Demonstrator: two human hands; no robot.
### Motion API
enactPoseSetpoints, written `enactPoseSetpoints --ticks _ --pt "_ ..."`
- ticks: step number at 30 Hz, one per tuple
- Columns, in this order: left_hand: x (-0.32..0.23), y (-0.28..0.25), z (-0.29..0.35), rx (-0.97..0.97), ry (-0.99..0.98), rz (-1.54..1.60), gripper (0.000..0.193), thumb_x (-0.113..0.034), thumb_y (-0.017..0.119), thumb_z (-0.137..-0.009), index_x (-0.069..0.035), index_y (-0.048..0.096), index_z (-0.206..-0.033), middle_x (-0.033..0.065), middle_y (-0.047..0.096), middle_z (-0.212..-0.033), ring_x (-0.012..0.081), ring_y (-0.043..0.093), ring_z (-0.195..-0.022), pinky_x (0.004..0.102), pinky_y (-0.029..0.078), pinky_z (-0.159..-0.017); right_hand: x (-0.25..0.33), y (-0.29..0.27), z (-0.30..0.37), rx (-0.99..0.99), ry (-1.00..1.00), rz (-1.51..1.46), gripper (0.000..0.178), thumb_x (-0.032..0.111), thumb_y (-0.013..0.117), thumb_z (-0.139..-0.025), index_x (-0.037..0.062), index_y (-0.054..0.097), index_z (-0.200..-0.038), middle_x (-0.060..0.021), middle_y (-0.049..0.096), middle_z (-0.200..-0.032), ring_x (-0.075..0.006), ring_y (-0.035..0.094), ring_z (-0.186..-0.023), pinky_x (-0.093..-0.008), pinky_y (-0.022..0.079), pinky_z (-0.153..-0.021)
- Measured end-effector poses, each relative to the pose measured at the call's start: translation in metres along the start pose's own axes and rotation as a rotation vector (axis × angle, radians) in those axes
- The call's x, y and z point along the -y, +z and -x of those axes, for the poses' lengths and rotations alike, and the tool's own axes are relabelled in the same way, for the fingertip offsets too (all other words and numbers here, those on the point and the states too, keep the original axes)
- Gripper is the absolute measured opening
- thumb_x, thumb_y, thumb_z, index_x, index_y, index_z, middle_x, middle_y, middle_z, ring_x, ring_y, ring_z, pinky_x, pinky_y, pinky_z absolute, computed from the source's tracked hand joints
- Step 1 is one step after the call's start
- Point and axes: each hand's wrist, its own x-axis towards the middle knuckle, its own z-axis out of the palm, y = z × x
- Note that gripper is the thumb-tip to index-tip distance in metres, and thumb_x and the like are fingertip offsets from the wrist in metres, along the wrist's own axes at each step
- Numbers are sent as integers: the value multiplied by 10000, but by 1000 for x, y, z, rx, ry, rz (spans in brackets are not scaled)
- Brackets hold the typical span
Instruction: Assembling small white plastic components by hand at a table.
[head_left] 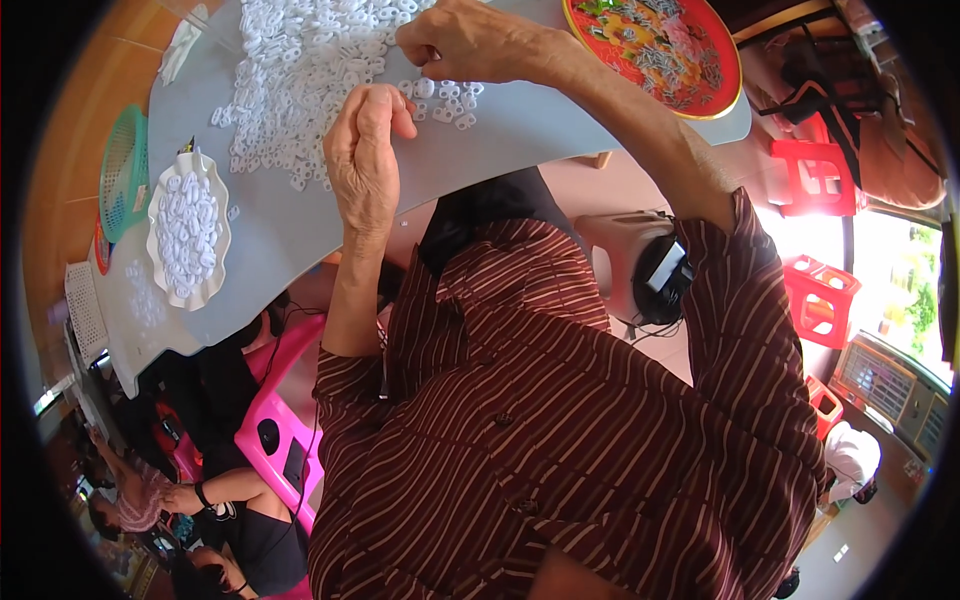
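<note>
Two hands are recorded in the head view, both left of the round red tray [722, 62], which serves as reference. The right hand [462, 42], nearer the tray, has its fingers bent inward beside the loose white pieces [300, 105]; the left hand [365, 165], further from it, is curled with thumb and fingers close together. Whether either one grips a piece cannot be told.

The white pieces lie heaped on the grey surface [285, 235], left of the tray; more fill a scalloped dish [190, 297] at the far left from it. Small silvery parts [640, 62] lie inside the tray.

Assessment: the white pieces appear to be plastic, so probably very light, stiff, smooth and inclined to slide, with little risk of breakage. Recommended hold: thumb and fingertip on the outer edges, clear of the holes, lifting singly.
</note>
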Motion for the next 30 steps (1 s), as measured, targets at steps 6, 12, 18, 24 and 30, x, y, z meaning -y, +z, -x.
enactPoseSetpoints --ticks 6,12,18,24,30 --pt "-6 5 -5 -21 37 -132 235 -223 506 -918 -2 585 -905 31 575 -727 101 515 -707 242 406 -667 7 -12 9 -247 -44 -287 130 80 607 -760 -9 652 -843 -155 665 -789 -274 649 -729 -364 514 -680" --pt "4 7 -17 60 17 -61 217 -234 523 -919 -25 571 -951 43 609 -703 96 550 -671 236 424 -639 22 -23 23 -114 161 -656 111 50 609 -790 -14 647 -872 -68 658 -745 -111 602 -690 -263 495 -643" --pt "6 16 -21 149 -117 213 221 -186 550 -913 13 591 -1000 42 603 -768 100 555 -722 240 426 -716 13 -17 36 -201 102 -869 134 32 581 -839 -26 612 -956 -58 656 -814 -97 589 -730 -249 492 -661" --pt "3 23 -21 82 -60 137 203 -225 560 -904 -31 612 -930 24 618 -684 60 515 -659 214 408 -627 14 -23 47 -218 203 -963 123 49 563 -885 -39 602 -962 -72 653 -832 -105 592 -768 -251 494 -678" --pt "4 30 -20 62 -16 158 196 -217 566 -901 -30 619 -921 13 617 -690 56 504 -645 212 406 -621 11 -18 55 -236 136 -904 142 82 583 -885 -47 617 -934 -86 660 -808 -111 593 -765 -265 491 -670"
